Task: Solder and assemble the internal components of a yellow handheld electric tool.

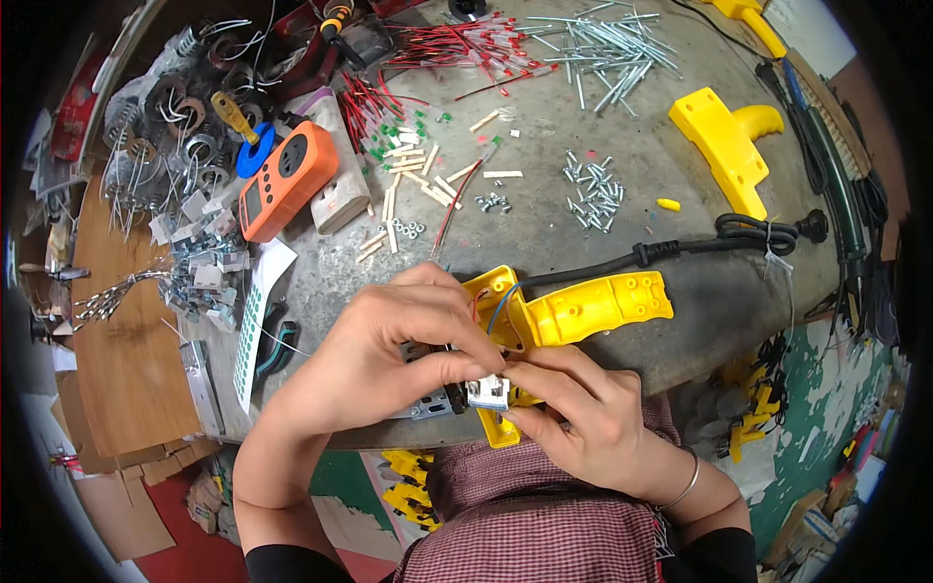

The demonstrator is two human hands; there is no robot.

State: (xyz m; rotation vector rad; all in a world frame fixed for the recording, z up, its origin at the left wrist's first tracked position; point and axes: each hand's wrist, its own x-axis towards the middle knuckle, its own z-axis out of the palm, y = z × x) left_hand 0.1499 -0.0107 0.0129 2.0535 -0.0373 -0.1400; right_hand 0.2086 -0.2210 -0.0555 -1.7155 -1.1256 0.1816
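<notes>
A small white block with metal contacts point(488, 392) is pinched in the fingers of my right hand point(588, 413). My left hand point(413, 345) has its thumb and forefinger pressed together at the block's upper edge; what lies between them is hidden. Beneath and beyond both hands is an open yellow tool housing point(598, 309), its handle pointing right. A blue wire point(502, 306) and a red one run inside it. The black power cord point(593, 267) enters at its upper side. Partly covered by my left hand is a perforated metal plate point(428, 406).
An orange meter point(289, 182) stands at left beside metal brackets point(204, 262) and wired coils. Farther off lie red-wired lamps point(466, 49), long bolts point(622, 53) and short screws point(594, 191). A second yellow housing point(724, 146) is at right, near the coiled cord point(758, 233). Green-handled pliers point(279, 347) lie left.
</notes>
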